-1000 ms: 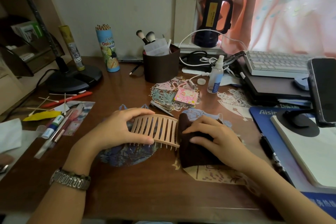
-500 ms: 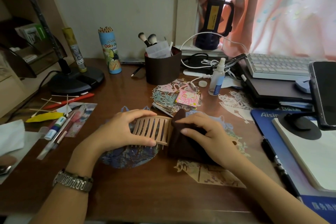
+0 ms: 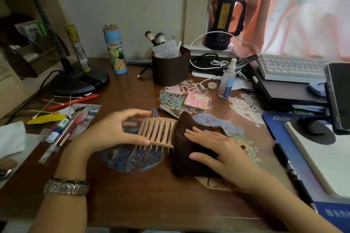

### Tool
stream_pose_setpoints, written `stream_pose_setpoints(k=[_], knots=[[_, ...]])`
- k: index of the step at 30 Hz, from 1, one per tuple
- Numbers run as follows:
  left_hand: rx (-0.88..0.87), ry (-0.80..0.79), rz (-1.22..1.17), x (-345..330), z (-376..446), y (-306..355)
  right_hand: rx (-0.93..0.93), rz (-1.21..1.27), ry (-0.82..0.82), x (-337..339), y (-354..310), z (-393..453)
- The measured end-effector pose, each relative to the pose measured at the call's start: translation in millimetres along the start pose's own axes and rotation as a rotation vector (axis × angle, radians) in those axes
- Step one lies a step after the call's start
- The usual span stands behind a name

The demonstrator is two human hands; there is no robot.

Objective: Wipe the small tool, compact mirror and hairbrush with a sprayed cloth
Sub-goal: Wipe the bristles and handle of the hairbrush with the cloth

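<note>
While the left hand pinched the wooden slatted frame between thumb and arched fingers at desk centre, the right hand lay flat, fingers spread, pressing the brown pouch at the frame's 3 o'clock; judged: pouch pinned so the frame's end could pass its mouth

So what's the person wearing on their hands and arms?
The left hand has a silver metal link watch band on its wrist. The right hand wears nothing. Both forearms are bare, with no sleeves, gloves or rings showing.
</note>
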State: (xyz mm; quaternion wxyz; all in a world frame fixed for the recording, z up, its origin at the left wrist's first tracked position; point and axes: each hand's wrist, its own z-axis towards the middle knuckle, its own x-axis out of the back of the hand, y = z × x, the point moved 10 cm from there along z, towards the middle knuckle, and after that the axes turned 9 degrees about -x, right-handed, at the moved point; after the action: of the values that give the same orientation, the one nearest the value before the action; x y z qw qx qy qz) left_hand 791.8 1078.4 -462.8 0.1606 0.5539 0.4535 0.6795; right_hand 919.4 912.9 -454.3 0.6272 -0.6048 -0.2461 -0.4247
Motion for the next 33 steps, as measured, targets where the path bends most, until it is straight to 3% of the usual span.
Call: stream_pose_setpoints(k=[8,33], knots=[[-0.001,-0.01,-0.021,-1.5,-2.3,1.7,0.025,-0.113,-0.084,-6.5,-4.1,1.1],[-0.118,0.027,0.09,-26.5,14.9,26.2,0.02,-0.121,-0.038,6.2,8.4,-2.6]])
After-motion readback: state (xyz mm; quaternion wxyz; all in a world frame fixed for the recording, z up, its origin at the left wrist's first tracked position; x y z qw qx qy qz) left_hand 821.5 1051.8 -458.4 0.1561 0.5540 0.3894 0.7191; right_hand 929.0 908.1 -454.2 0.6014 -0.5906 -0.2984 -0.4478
